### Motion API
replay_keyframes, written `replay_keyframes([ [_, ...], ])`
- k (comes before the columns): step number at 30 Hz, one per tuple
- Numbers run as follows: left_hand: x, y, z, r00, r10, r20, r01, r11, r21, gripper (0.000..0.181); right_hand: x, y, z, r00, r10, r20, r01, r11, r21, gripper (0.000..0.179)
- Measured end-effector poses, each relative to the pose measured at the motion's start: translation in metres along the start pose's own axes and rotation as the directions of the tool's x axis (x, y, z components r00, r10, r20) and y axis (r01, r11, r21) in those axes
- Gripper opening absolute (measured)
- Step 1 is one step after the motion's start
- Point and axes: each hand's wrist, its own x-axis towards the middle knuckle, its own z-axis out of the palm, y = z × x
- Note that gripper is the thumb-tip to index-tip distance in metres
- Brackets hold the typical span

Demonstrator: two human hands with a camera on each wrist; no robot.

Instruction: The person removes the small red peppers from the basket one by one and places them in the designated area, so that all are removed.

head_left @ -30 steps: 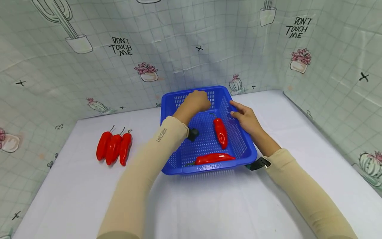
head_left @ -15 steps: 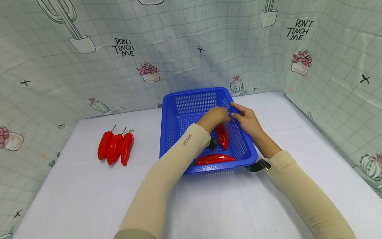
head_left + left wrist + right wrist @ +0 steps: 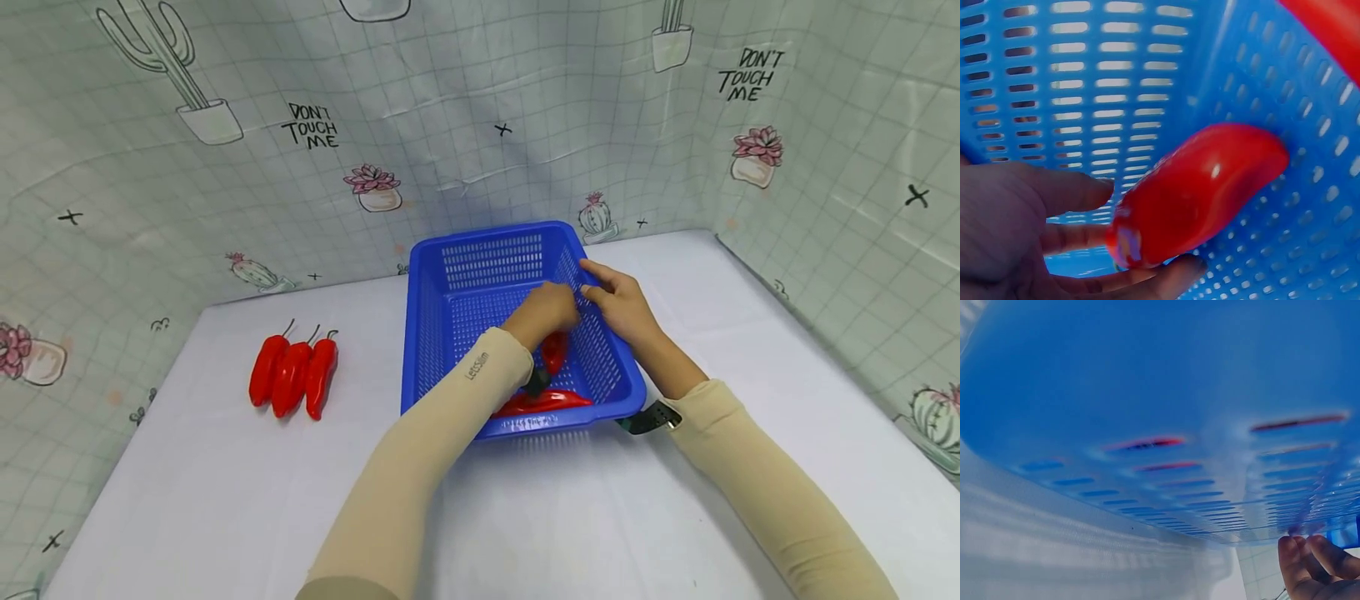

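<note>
Red peppers (image 3: 291, 375) numbered five: three were on the one white table (image 3: 187, 500), and two were inside the one blue basket (image 3: 480, 233). There was one left hand (image 3: 549, 310) and one right hand (image 3: 621, 302), along with two beige sleeves (image 3: 408, 454) and two dark wrist devices (image 3: 647, 418), one per arm. Printed "DON'T TOUCH ME" captions (image 3: 312, 127) on the cloth (image 3: 450, 67) came to two

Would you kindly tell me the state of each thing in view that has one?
Blue basket: upright, open-topped.
Far red pepper: lying in the basket, partly hidden.
Near red pepper: lying along the basket's near wall, partly hidden.
Three outside peppers: lying side by side.
Left hand: touching the far red pepper; grip unclear.
Right hand: gripping the basket's right rim.
</note>
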Motion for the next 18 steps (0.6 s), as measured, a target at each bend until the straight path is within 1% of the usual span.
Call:
replay_keyframes([
  [3, 0.002, -0.002, 0.002, 0.999, 0.018, -0.027, -0.018, 1.0, -0.004, 0.043, 0.0, 0.0, -0.001, 1.0, 0.001, 0.007, -0.002, 1.0, 0.021, 0.051],
  [6, 0.003, -0.003, 0.005, 0.998, 0.043, -0.04, -0.042, 0.999, 0.02, 0.05, 0.0, -0.001, -0.001, 1.0, 0.003, 0.01, -0.004, 0.999, 0.034, 0.051],
  [9, 0.005, -0.005, 0.007, 0.997, 0.061, -0.038, -0.059, 0.997, 0.043, 0.06, -0.001, -0.002, 0.0, 1.0, 0.0, 0.009, 0.0, 1.0, 0.031, 0.051],
  [11, 0.005, -0.007, 0.008, 0.997, 0.073, -0.028, -0.071, 0.997, 0.041, 0.065, -0.001, -0.002, 0.0, 1.0, 0.001, 0.008, -0.001, 1.0, 0.017, 0.051],
  [13, 0.004, -0.011, 0.007, 0.996, 0.086, -0.035, -0.086, 0.996, 0.023, 0.066, -0.001, -0.003, 0.0, 1.0, 0.004, 0.009, -0.004, 1.0, 0.005, 0.051],
  [15, 0.003, -0.016, 0.004, 0.993, 0.101, -0.06, -0.1, 0.995, 0.014, 0.064, -0.002, -0.003, -0.001, 1.0, 0.007, 0.011, -0.007, 1.0, -0.002, 0.052],
  [17, 0.001, -0.021, -0.001, 0.989, 0.112, -0.091, -0.113, 0.994, -0.002, 0.057, -0.002, -0.004, -0.002, 1.0, 0.01, 0.007, -0.01, 1.0, 0.001, 0.051],
  [18, 0.0, -0.023, -0.005, 0.986, 0.124, -0.108, -0.124, 0.992, 0.003, 0.053, -0.002, -0.004, -0.002, 1.0, 0.009, 0.003, -0.009, 1.0, 0.006, 0.051],
])
